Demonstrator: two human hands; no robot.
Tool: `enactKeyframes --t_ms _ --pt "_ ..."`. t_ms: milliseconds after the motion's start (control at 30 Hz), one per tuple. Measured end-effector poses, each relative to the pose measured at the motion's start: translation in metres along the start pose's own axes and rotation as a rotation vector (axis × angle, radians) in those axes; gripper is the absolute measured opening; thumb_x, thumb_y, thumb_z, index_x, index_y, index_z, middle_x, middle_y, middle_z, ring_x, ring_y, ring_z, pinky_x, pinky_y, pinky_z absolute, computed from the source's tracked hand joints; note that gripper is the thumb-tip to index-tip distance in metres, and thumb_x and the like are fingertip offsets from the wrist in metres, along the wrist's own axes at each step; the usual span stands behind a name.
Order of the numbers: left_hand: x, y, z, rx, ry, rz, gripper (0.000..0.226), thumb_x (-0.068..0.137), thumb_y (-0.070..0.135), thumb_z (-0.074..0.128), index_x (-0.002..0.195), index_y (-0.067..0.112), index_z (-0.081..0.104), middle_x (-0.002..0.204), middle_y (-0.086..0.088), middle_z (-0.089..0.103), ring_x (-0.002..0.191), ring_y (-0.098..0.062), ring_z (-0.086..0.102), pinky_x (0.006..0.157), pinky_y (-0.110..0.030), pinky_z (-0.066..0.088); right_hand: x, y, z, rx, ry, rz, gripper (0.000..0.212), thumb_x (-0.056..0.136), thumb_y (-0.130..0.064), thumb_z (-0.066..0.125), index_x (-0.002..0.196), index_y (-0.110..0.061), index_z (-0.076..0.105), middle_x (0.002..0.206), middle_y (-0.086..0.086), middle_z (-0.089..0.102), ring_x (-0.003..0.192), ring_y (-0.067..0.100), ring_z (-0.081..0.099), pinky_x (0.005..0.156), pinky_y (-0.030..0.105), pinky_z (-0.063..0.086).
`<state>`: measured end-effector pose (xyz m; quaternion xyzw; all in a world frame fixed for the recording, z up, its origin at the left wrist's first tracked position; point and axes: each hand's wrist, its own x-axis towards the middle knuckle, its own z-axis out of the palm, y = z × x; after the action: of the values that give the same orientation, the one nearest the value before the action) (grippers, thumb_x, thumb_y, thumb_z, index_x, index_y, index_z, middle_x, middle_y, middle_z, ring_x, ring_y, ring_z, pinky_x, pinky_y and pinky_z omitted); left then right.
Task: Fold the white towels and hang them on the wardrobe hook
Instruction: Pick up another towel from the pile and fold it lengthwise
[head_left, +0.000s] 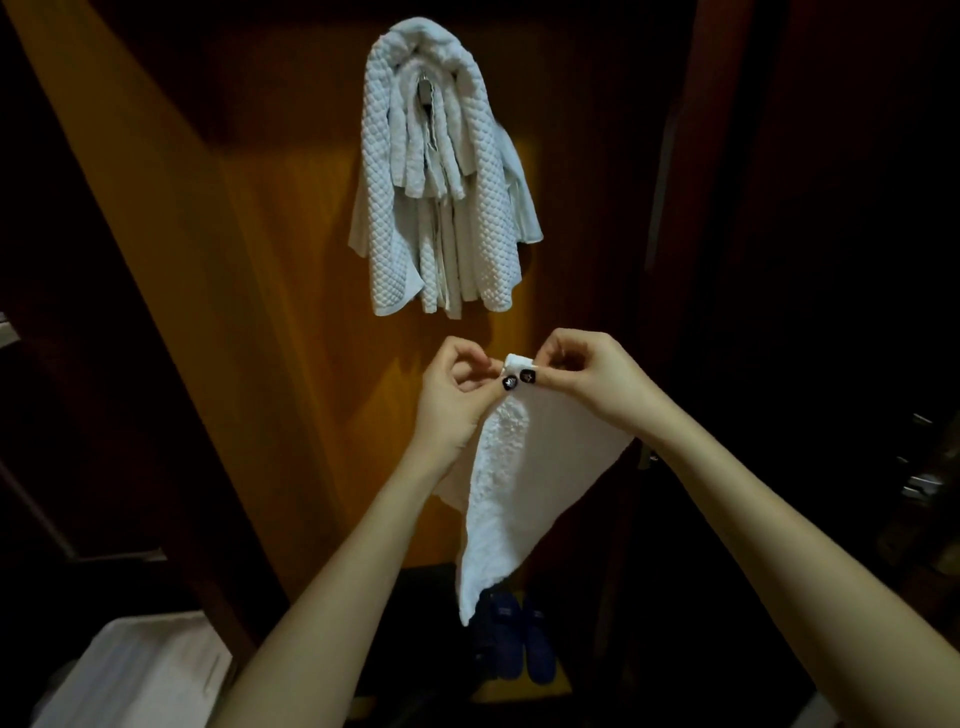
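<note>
A small white towel (511, 483) hangs in the air in front of the wooden wardrobe panel (291, 291). My left hand (457, 395) and my right hand (587, 379) pinch its top corner together, thumbs side by side. The cloth droops down in a point below my wrists. Higher up, several white towels (441, 171) hang bunched over a hook, which shows only as a bit of metal between the folds (426, 91).
A pair of dark blue slippers (514, 639) stands on the wardrobe floor below the towel. A white surface (135, 670) lies at the lower left. Metal fittings (924, 467) glint in the dark at the right. Dark wardrobe sides flank the panel.
</note>
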<state>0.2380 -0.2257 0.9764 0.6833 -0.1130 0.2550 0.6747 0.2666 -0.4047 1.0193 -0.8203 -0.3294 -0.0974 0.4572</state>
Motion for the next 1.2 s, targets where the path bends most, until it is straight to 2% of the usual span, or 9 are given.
enactKeyframes --t_ms 133,233,367,433,567,733,900,1067,1200 --pt "0.011 -0.005 -0.011 -0.099 0.098 -0.056 0.041 0.078 -0.006 0.070 0.064 0.029 0.056 0.086 -0.007 0.067 0.088 -0.019 0.066 0.079 -0.038 0.054 -0.011 0.021 -0.018 -0.202 -0.112 0.130 0.038 0.079 -0.045 0.072 0.067 -0.010 0.062 0.061 -0.004 0.048 0.055 0.004 0.040 0.056 0.031 0.032" --pt "0.017 -0.007 -0.024 -0.084 0.119 -0.080 0.039 0.078 -0.008 0.069 0.064 0.028 0.064 0.077 0.004 0.065 0.080 -0.015 0.062 0.070 -0.031 0.052 -0.024 0.031 -0.025 -0.115 -0.067 0.183 0.029 0.080 -0.041 0.073 0.065 -0.017 0.065 0.060 -0.005 0.057 0.055 0.008 0.049 0.055 0.030 0.037" --pt "0.015 -0.009 -0.026 -0.080 0.081 -0.115 0.048 0.082 -0.015 0.056 0.061 0.026 0.072 0.066 0.011 0.066 0.057 -0.001 0.055 0.051 -0.015 0.043 -0.024 0.025 -0.025 0.122 0.137 0.077 0.014 0.082 -0.024 0.075 0.072 -0.026 0.066 0.071 -0.010 0.069 0.067 0.004 0.065 0.060 0.020 0.050" --pt "0.014 -0.008 -0.024 -0.119 0.077 -0.121 0.048 0.084 -0.014 0.055 0.065 0.025 0.076 0.069 0.010 0.070 0.062 -0.001 0.062 0.054 -0.014 0.047 -0.019 0.022 -0.025 0.201 0.233 0.015 0.009 0.084 -0.018 0.074 0.080 -0.022 0.066 0.077 -0.007 0.069 0.074 0.009 0.066 0.065 0.025 0.052" --pt "0.013 -0.003 -0.021 -0.152 0.074 -0.067 0.044 0.087 -0.010 0.056 0.077 0.027 0.079 0.082 0.006 0.074 0.079 -0.007 0.069 0.066 -0.016 0.052 -0.015 0.013 -0.025 0.235 0.341 -0.115 0.018 0.090 -0.019 0.066 0.097 -0.035 0.071 0.095 -0.014 0.071 0.092 0.007 0.066 0.076 0.020 0.051" --pt "0.015 0.007 -0.014 -0.146 0.064 0.003 0.031 0.088 0.001 0.063 0.088 0.028 0.077 0.094 0.008 0.074 0.090 -0.010 0.069 0.070 -0.019 0.053 -0.014 0.011 -0.025 0.359 0.392 -0.051 0.026 0.091 -0.012 0.065 0.113 -0.027 0.066 0.080 -0.016 0.071 0.083 0.002 0.068 0.071 0.015 0.050" --pt "0.013 0.010 -0.008 -0.038 0.010 0.073 0.025 0.083 -0.003 0.068 0.096 0.019 0.068 0.089 0.016 0.072 0.080 0.001 0.068 0.066 -0.013 0.051 -0.011 0.011 -0.033 0.297 0.464 0.070 0.003 0.086 -0.018 0.071 0.088 -0.020 0.070 0.074 -0.005 0.073 0.073 0.007 0.071 0.063 0.017 0.052" --pt "0.009 0.008 0.000 0.050 0.069 0.019 0.026 0.085 -0.002 0.066 0.096 0.021 0.070 0.095 0.011 0.069 0.087 0.004 0.066 0.070 -0.011 0.049 -0.010 0.017 -0.025 -0.007 0.487 0.146 0.017 0.085 -0.027 0.068 0.080 -0.015 0.058 0.065 -0.003 0.058 0.054 0.003 0.047 0.048 0.017 0.035" --pt "-0.003 0.002 0.006 0.264 0.105 0.082 0.027 0.088 -0.002 0.060 0.100 0.019 0.072 0.096 0.011 0.066 0.092 0.004 0.061 0.077 -0.009 0.047 -0.023 0.021 -0.016 -0.103 0.487 0.145 0.015 0.085 -0.027 0.063 0.076 -0.021 0.052 0.059 0.000 0.053 0.051 0.012 0.045 0.048 0.029 0.034"
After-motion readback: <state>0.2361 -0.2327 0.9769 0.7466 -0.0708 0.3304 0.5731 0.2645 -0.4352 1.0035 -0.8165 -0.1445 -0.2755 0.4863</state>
